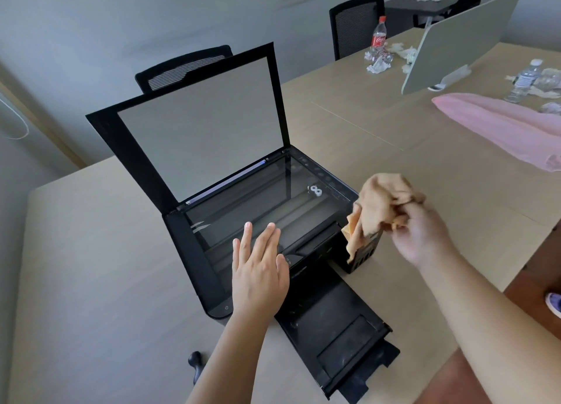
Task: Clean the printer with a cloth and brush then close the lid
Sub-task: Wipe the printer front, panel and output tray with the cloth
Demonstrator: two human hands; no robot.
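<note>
Printer (273, 221) sited mid-table (91, 251), lid (194, 124) raised, scanner glass (258, 203) exposed. Left hand (258, 270) spread flat, empty, over front edge of glass. Right hand (422, 236) closed on bunched tan cloth (382, 206) beside printer's right corner. Cloth judged soft, light, best kept wadded. Glass judged fragile; lid best taken by top edge. Brush not identified.

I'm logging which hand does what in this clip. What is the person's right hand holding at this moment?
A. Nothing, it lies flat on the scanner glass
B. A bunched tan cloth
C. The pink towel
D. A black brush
B: the right hand grips a bunched tan cloth beside the printer's right end, while the left hand is open and flat over the front edge.
</note>
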